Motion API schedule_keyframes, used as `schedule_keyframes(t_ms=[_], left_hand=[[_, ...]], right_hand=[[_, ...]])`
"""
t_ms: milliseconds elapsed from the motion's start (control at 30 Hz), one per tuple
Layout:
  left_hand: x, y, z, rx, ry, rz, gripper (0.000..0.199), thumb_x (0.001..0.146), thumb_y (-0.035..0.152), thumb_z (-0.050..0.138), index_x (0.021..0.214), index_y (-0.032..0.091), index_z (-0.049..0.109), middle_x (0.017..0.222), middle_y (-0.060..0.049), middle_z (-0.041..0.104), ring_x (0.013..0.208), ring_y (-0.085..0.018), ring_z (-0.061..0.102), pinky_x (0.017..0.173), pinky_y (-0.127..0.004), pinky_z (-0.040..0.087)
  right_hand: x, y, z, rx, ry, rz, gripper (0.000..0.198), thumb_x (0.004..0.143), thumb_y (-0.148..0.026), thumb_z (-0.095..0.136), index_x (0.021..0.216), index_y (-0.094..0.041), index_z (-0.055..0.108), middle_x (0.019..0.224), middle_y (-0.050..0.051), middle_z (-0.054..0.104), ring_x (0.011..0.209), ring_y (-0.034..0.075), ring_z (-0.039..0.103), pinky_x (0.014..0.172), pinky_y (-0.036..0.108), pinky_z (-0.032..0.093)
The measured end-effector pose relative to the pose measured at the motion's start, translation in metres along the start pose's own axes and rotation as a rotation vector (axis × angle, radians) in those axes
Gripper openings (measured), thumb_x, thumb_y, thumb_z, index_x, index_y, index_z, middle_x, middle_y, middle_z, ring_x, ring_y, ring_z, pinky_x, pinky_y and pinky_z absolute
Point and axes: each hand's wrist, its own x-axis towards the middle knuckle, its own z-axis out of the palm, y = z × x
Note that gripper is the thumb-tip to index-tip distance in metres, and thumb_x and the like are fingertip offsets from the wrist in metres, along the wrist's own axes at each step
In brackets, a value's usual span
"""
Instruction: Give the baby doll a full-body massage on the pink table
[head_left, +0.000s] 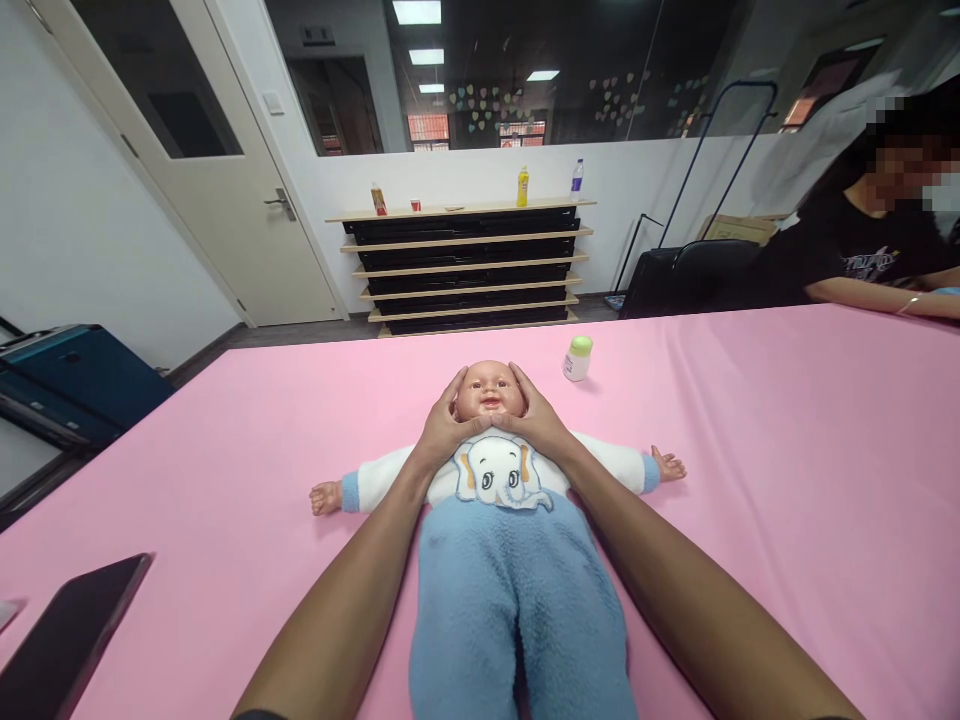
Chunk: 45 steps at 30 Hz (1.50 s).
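A baby doll (pixel 491 392) lies on its back with its arms spread wide. It wears a white top with an elephant face on the chest and fuzzy blue trousers. Against one side of its head, at the picture's left, rests my left hand (pixel 446 428). My right hand (pixel 540 424) cups the opposite side. The fingers run up along the doll's cheeks, while both thumbs meet under its chin. Just beyond the doll's head, to the right, stands a small white bottle with a green cap (pixel 577 359).
Pink cloth (pixel 225 450) covers the table. A dark phone (pixel 71 635) lies at the near left. Past the far edge, drink bottles stand on a stack of folded tables (pixel 465 260). Another person (pixel 862 240) sits at the far right, near a black chair (pixel 675 275).
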Motion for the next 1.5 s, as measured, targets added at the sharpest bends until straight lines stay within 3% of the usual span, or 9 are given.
schedule_keyframes(t_ms=[200, 367, 533, 633, 767, 1100, 1233, 1333, 1500], left_hand=[[-0.001, 0.003, 0.0, -0.073, -0.007, -0.014, 0.092, 0.071, 0.036, 0.077, 0.148, 0.021, 0.03, 0.146, -0.01, 0.044, 0.131, -0.032, 0.044, 0.109, -0.043, 0.037], [-0.001, 0.003, 0.001, -0.161, -0.018, -0.035, 0.085, 0.076, 0.043, 0.072, 0.148, 0.022, 0.031, 0.146, -0.01, 0.044, 0.132, -0.032, 0.043, 0.109, -0.044, 0.037], [0.002, 0.001, 0.001, -0.191, 0.003, -0.053, 0.076, 0.081, 0.051, 0.064, 0.146, 0.024, 0.036, 0.147, -0.007, 0.043, 0.134, -0.03, 0.042, 0.11, -0.043, 0.037], [0.002, 0.0, 0.002, -0.165, 0.019, -0.033, 0.081, 0.078, 0.051, 0.067, 0.146, 0.024, 0.035, 0.148, -0.008, 0.041, 0.133, -0.03, 0.043, 0.109, -0.043, 0.038], [-0.001, 0.002, 0.002, -0.027, 0.01, -0.015, 0.104, 0.062, 0.034, 0.084, 0.149, 0.024, 0.028, 0.146, -0.009, 0.043, 0.131, -0.032, 0.044, 0.108, -0.044, 0.039], [0.003, -0.001, 0.002, -0.299, 0.063, -0.113, 0.076, 0.079, 0.046, 0.068, 0.144, 0.021, 0.039, 0.14, -0.012, 0.05, 0.119, -0.03, 0.056, 0.1, -0.043, 0.047], [0.005, -0.003, 0.001, -0.317, 0.112, -0.13, 0.07, 0.081, 0.053, 0.063, 0.141, 0.022, 0.044, 0.14, -0.011, 0.051, 0.118, -0.029, 0.057, 0.097, -0.04, 0.049], [0.004, -0.002, -0.001, -0.234, 0.078, -0.093, 0.079, 0.075, 0.047, 0.072, 0.143, 0.02, 0.042, 0.138, -0.012, 0.052, 0.121, -0.031, 0.054, 0.099, -0.04, 0.047], [-0.001, 0.002, -0.002, -0.092, 0.05, -0.051, 0.098, 0.061, 0.032, 0.085, 0.146, 0.023, 0.036, 0.141, -0.011, 0.05, 0.127, -0.033, 0.048, 0.104, -0.042, 0.043]], right_hand=[[0.003, 0.001, -0.003, 0.255, -0.062, 0.049, 0.096, 0.067, -0.035, 0.081, 0.148, -0.023, 0.03, 0.152, 0.005, 0.035, 0.139, 0.026, 0.035, 0.115, 0.038, 0.031], [0.007, 0.006, -0.003, 0.476, -0.092, 0.133, 0.085, 0.075, -0.045, 0.074, 0.147, -0.027, 0.033, 0.149, 0.004, 0.04, 0.134, 0.026, 0.042, 0.112, 0.042, 0.037], [0.007, 0.008, -0.001, 0.391, -0.029, 0.14, 0.073, 0.083, -0.057, 0.059, 0.146, -0.03, 0.034, 0.148, 0.001, 0.041, 0.133, 0.025, 0.043, 0.109, 0.043, 0.04], [0.004, 0.005, 0.0, 0.203, -0.028, 0.047, 0.089, 0.073, -0.048, 0.075, 0.148, -0.027, 0.031, 0.152, 0.002, 0.033, 0.139, 0.026, 0.034, 0.115, 0.041, 0.031], [0.0, 0.001, 0.0, -0.004, 0.008, 0.009, 0.105, 0.061, -0.04, 0.084, 0.149, -0.027, 0.027, 0.156, 0.003, 0.025, 0.143, 0.028, 0.026, 0.118, 0.041, 0.024], [0.005, 0.009, -0.003, 0.362, -0.076, 0.085, 0.093, 0.071, -0.039, 0.078, 0.148, -0.024, 0.029, 0.151, 0.004, 0.037, 0.137, 0.025, 0.038, 0.113, 0.038, 0.035], [0.01, 0.016, -0.002, 0.368, -0.041, 0.114, 0.077, 0.081, -0.049, 0.067, 0.147, -0.027, 0.033, 0.151, 0.002, 0.037, 0.136, 0.025, 0.04, 0.112, 0.04, 0.035], [0.01, 0.016, -0.002, 0.292, -0.001, 0.107, 0.07, 0.086, -0.059, 0.054, 0.146, -0.027, 0.036, 0.152, 0.002, 0.035, 0.137, 0.025, 0.038, 0.112, 0.043, 0.034], [0.001, 0.004, -0.001, -0.032, -0.004, 0.012, 0.108, 0.061, -0.047, 0.083, 0.15, -0.027, 0.025, 0.156, 0.003, 0.026, 0.143, 0.028, 0.026, 0.118, 0.041, 0.024]])
